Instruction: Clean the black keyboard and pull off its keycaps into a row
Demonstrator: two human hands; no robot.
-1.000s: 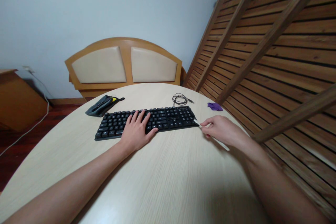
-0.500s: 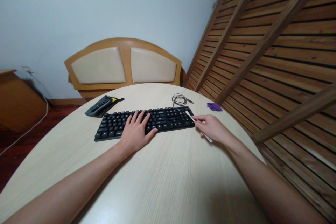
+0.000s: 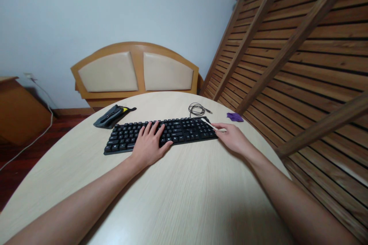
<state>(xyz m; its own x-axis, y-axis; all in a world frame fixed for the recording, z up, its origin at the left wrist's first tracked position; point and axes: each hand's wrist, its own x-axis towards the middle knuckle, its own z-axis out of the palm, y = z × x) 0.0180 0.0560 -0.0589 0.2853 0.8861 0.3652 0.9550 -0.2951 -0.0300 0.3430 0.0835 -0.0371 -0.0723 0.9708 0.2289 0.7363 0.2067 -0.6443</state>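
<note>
A black keyboard point(image 3: 184, 132) lies on the light wooden round table point(image 3: 172, 191). My left hand point(image 3: 149, 141) rests palm down over its middle, fingers spread across the keys and thumb along the front edge. At the number pad end, my right hand point(image 3: 231, 136) pinches a slim white toothbrush point(image 3: 211, 125). The brush slants to the left, its head over the upper keys of the number pad. Whether its bristles touch the keys is hard to see. Part of the handle is hidden by my fingers.
Behind the keyboard lies a coiled cable point(image 3: 197, 109) with its plug. A dark grey pouch point(image 3: 110, 116) with a yellow patch is at the back left. A crumpled purple cloth point(image 3: 235, 117) sits near the right edge. Wooden slats point(image 3: 301, 65) lean along the right side.
My right hand has turned and shifted slightly right, and the toothbrush now lies flatter, its head moved a little up and left. My left hand stays in place.
</note>
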